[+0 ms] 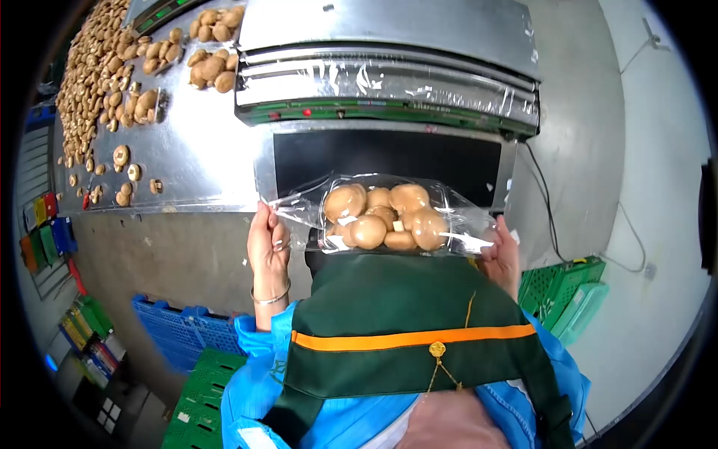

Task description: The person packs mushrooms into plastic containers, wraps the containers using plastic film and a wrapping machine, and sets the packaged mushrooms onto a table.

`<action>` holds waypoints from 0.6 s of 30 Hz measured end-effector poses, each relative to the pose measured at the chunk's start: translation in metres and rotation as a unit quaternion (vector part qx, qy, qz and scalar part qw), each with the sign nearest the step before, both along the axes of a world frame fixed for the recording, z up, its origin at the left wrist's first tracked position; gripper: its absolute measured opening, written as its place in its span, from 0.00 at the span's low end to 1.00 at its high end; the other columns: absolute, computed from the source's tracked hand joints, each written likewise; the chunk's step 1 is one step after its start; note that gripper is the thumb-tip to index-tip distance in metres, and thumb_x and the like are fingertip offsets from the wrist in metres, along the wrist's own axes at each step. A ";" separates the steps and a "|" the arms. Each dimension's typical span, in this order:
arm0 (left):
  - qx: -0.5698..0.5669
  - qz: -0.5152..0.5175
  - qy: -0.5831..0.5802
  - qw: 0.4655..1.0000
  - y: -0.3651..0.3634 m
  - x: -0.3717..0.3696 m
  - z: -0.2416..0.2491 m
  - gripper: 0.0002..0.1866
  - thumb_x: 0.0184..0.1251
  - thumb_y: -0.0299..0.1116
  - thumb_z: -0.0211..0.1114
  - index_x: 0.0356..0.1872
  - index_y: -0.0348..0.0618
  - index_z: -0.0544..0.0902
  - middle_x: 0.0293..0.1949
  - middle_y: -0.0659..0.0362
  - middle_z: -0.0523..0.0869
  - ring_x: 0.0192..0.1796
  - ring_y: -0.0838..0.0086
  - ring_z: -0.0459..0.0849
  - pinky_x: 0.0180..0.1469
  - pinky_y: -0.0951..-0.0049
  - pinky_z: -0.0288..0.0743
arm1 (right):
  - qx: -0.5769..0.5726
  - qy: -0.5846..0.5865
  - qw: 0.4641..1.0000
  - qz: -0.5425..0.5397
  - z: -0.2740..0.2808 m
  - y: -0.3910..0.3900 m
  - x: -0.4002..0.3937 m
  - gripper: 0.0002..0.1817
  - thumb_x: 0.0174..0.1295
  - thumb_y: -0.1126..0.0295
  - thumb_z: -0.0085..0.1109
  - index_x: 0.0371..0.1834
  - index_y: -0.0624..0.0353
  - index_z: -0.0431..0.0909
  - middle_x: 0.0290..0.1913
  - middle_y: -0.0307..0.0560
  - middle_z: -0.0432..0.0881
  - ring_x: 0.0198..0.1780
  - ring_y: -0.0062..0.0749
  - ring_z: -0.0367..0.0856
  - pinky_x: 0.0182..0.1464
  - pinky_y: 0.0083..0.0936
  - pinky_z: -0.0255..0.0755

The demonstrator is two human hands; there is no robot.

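Between my hands, in front of the green apron, a clear tray of brown mushrooms (385, 217) is covered with plastic film (303, 213). My left hand (268, 238) pinches the loose film on the left side. On the right side, my right hand (502, 253) grips the other end of the film. The film is stretched out to both sides of the tray. Just beyond the tray lies a black plate (389, 159) at the front of a metal film-wrapping machine (389, 71).
A heap of loose mushrooms (93, 82) covers the left of the metal table (198, 150). Several filled mushroom trays (213, 69) stand near the machine. Green crates (557, 288) are at the right, a blue pallet (183, 325) at lower left. A black cable (550, 209) hangs from the machine.
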State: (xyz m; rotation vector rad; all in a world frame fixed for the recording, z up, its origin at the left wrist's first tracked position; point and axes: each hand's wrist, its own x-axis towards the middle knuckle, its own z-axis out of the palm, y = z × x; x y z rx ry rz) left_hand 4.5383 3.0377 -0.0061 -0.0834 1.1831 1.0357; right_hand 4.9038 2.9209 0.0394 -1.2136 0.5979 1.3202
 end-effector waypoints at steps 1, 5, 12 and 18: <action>-0.043 0.009 0.000 0.999 -0.013 -0.009 -0.003 0.12 0.70 0.38 0.48 0.28 0.43 0.70 0.18 0.66 0.71 0.08 0.85 0.56 0.07 0.85 0.47 | -0.038 -0.031 0.999 0.000 -0.023 -0.017 -0.005 0.20 0.66 0.57 0.45 0.17 0.50 0.59 0.12 0.31 0.53 0.12 0.19 0.49 0.15 0.19 0.47; -0.101 -0.153 0.001 0.983 -0.051 0.000 -0.084 0.10 0.65 0.37 0.54 0.33 0.40 0.72 0.19 0.67 0.72 0.11 0.85 0.59 0.11 0.85 0.52 | -0.010 -0.279 0.931 0.234 -0.104 -0.033 -0.047 0.14 0.63 0.65 0.48 0.44 0.65 0.73 0.32 0.38 0.76 0.31 0.20 0.73 0.33 0.18 0.68; -0.016 -0.465 -0.065 0.883 -0.048 0.069 -0.091 0.13 0.65 0.40 0.54 0.41 0.41 0.69 0.30 0.62 0.72 0.24 0.79 0.63 0.25 0.79 0.56 | -0.001 -0.469 0.761 0.448 -0.081 -0.018 -0.088 0.16 0.63 0.66 0.48 0.48 0.65 0.72 0.41 0.45 0.76 0.43 0.28 0.73 0.46 0.23 0.66; 0.020 -0.594 -0.276 0.756 -0.014 0.106 -0.010 0.18 0.64 0.42 0.55 0.49 0.42 0.66 0.39 0.59 0.71 0.36 0.74 0.66 0.37 0.74 0.59 | 0.181 -0.271 0.794 0.513 -0.041 -0.019 -0.068 0.18 0.61 0.66 0.50 0.53 0.64 0.70 0.49 0.50 0.76 0.51 0.34 0.73 0.55 0.26 0.66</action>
